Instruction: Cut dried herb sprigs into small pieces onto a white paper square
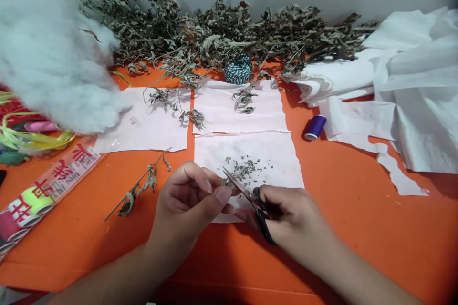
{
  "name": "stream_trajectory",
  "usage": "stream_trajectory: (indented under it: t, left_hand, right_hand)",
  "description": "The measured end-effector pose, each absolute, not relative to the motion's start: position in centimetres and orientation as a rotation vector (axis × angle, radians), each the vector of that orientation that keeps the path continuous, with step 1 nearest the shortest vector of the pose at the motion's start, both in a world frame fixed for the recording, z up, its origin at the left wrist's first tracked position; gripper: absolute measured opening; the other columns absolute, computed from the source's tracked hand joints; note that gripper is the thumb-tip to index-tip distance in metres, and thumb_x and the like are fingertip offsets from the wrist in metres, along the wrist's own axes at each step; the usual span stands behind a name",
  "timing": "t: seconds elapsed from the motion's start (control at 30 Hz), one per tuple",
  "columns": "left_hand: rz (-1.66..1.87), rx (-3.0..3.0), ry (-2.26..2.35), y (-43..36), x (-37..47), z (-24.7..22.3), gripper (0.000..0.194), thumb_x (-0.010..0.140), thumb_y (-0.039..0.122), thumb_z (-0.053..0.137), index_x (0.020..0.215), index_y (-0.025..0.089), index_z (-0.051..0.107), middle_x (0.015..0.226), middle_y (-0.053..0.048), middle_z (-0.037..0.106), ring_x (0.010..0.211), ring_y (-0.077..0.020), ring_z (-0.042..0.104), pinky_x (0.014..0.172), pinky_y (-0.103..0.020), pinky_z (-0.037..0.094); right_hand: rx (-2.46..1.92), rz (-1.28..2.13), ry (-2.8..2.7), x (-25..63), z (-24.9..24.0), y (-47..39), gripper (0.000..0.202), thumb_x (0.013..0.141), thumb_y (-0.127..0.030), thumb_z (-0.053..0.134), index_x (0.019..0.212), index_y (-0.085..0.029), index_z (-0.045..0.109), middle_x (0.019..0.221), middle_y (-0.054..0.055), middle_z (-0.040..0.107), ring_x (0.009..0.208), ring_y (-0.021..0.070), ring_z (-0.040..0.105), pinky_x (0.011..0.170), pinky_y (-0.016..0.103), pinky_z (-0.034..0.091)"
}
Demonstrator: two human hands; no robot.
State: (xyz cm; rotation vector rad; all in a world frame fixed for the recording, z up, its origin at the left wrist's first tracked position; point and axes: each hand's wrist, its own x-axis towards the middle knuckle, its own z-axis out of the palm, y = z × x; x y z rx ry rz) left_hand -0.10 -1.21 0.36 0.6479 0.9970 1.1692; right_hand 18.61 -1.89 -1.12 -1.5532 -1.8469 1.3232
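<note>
My left hand (195, 195) pinches a small piece of dried leaf (228, 182) between thumb and fingers. In my right hand (286, 214) are black-handled scissors (250, 196), their blades pointing up and left beside the leaf piece. Beneath both hands lies a white sheet (211, 152) with cut leaf bits (246, 167) scattered over it. A dried sprig (138, 185) rests on the orange table (136, 238), left of my left hand.
Dried branches (214, 33) line the wall behind a ball of twine (238, 69). White stuffing (53, 52) and packaged thread spools (36, 202) are at left. A purple spool (315, 127) and white cloth (425, 119) lie at right.
</note>
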Motion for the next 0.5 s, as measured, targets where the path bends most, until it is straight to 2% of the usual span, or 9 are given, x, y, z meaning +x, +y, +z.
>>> stream_trajectory:
  t: [0.1,0.23,0.33,0.5]
  left_hand:
    - [1.165,0.652,1.020,-1.3,-0.1,0.4,0.024,0.076,0.014,0.077,0.068,0.019,0.056,0.068,0.005,0.065,0.065,-0.0098,0.067,0.055,-0.016,0.059]
    - [1.138,0.652,1.018,-1.4,-0.3,0.4,0.024,0.077,0.017,0.077,0.069,0.019,0.054,0.071,0.003,0.067,0.064,-0.0111,0.067,0.056,-0.019,0.059]
    - [1.131,0.634,0.996,-1.4,-0.4,0.4,0.023,0.078,0.015,0.076,0.070,0.019,0.056,0.074,0.003,0.068,0.067,-0.0113,0.067,0.058,-0.019,0.059]
    - [1.154,0.635,0.955,-1.2,-0.3,0.1,0.020,0.080,0.012,0.075,0.072,0.020,0.059,0.076,0.004,0.070,0.068,-0.0095,0.068,0.060,-0.018,0.060]
  right_hand:
    - [-1.566,1.365,-1.824,18.6,-1.1,-1.9,0.051,0.078,-0.038,0.072,0.056,-0.021,0.029,0.054,-0.008,0.028,0.053,0.0085,0.023,0.044,0.021,0.021]
    - [-1.560,1.428,-1.824,18.3,-0.5,-2.0,0.047,0.073,-0.033,0.075,0.061,-0.022,0.031,0.057,-0.008,0.033,0.054,0.0089,0.026,0.045,0.020,0.025]
    - [-1.547,1.427,-1.854,18.2,-0.2,-1.9,0.043,0.074,-0.032,0.073,0.063,-0.022,0.032,0.060,-0.007,0.037,0.056,0.0093,0.030,0.047,0.019,0.028]
    - [-1.543,1.370,-1.869,18.3,-0.6,-1.9,0.043,0.076,-0.033,0.071,0.061,-0.022,0.032,0.057,-0.008,0.035,0.053,0.0087,0.028,0.046,0.019,0.026]
